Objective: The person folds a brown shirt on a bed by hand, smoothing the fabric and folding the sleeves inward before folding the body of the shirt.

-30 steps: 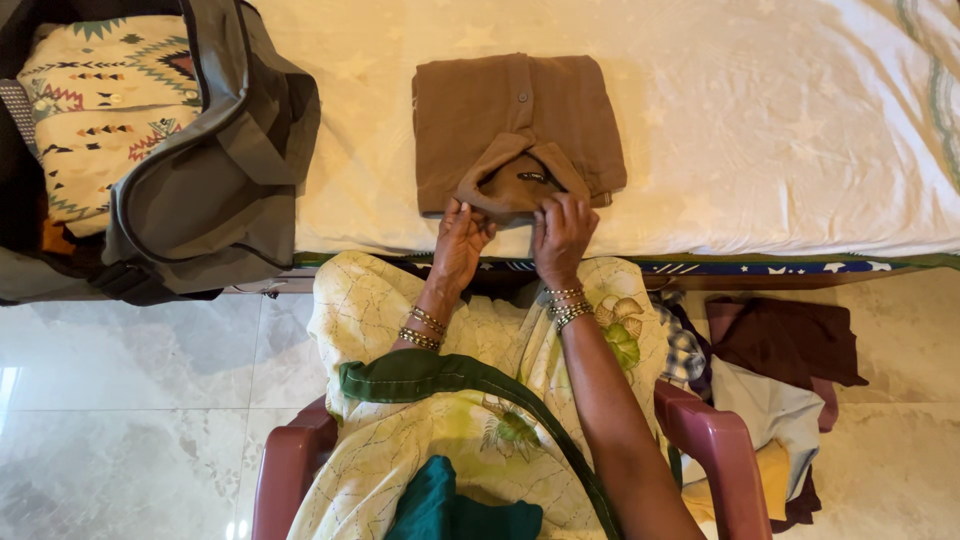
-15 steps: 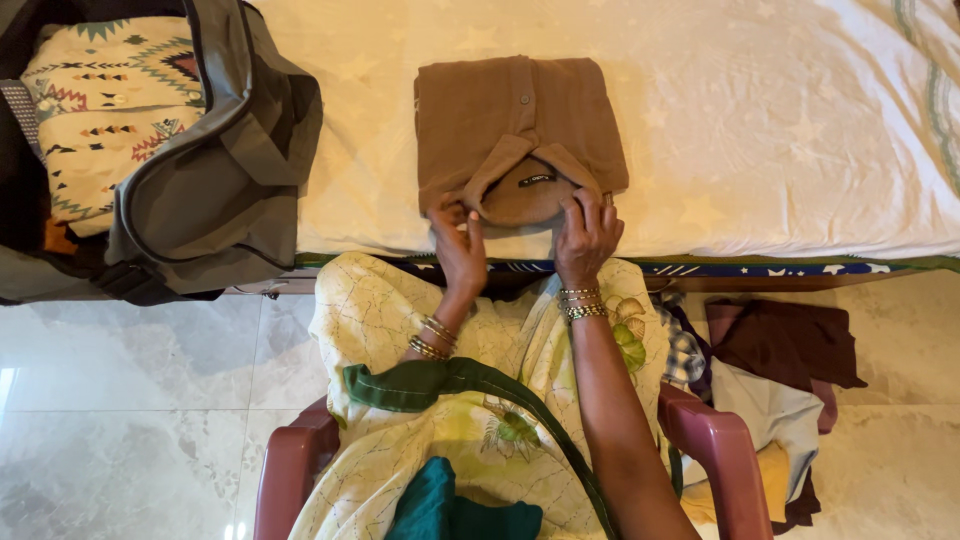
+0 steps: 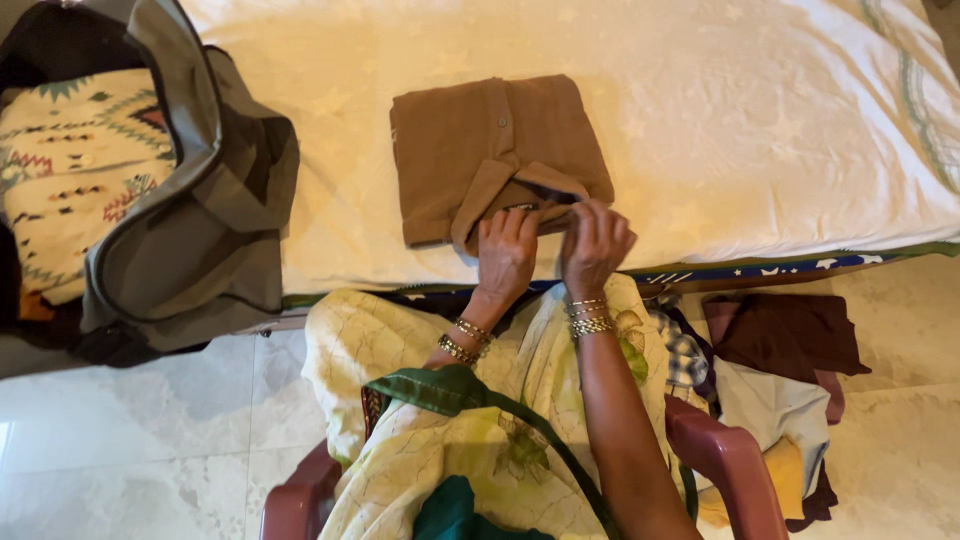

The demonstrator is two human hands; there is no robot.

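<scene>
A folded brown shirt (image 3: 495,150) is lying on the cream bedsheet (image 3: 750,120), close to the near edge of the bed, with its collar end turned toward the person. Both hands are working at that collar end. The left hand (image 3: 505,255) is pressing flat on the near edge of the shirt, fingers together and stretched forward over the cloth, not closed around anything. Just beside it, the right hand (image 3: 595,245) is pinching the collar flap between thumb and fingertips, its fingers curled shut on the fabric. The two hands are nearly touching each other. Gold bangles (image 3: 590,315) are sitting on both wrists.

Beyond the grip, the rest of the shirt is spreading away in a neat rectangle, its button placket showing. Well off to the left of the hands, an open grey duffel bag (image 3: 190,230) is resting on the bed edge, holding a cream patterned cloth (image 3: 70,180). Below the hands, the person's pale yellow-green garment is covering the lap, and a maroon plastic chair (image 3: 730,465) is showing at both sides. To the right of the chair, a pile of clothes (image 3: 780,360) is lying on the marble floor (image 3: 130,450).
</scene>
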